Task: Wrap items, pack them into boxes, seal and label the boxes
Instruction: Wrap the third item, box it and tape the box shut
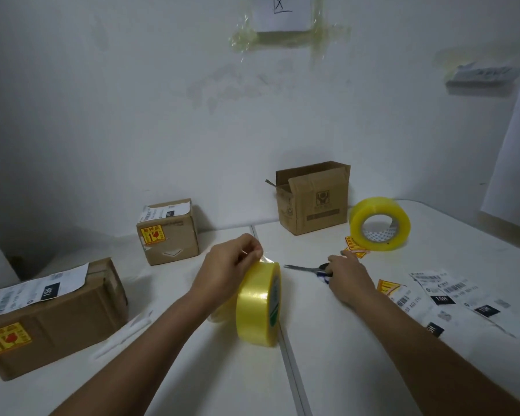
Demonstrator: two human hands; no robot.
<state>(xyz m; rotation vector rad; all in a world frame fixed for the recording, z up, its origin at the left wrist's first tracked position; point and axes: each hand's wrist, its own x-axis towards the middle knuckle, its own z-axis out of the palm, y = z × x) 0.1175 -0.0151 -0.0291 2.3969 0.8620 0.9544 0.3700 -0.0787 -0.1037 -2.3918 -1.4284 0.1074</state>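
Note:
A yellow tape roll (257, 304) stands on edge at the middle of the white table. My left hand (230, 265) rests on its top and pinches the loose tape end. My right hand (347, 279) lies over the handles of the scissors (305, 268), whose blades point left along the table; whether the fingers grip the handles is hidden. An open cardboard box (312, 202) stands at the back against the wall. Two sealed, labelled boxes sit on the left, a small one (168, 235) and a larger one (51, 316).
A second, larger yellow tape roll (380, 223) lies at the back right. Shipping labels (451, 295) and yellow fragile stickers (388, 286) are spread on the right. White strips (123, 334) lie by the large box. A wall stands close behind the table.

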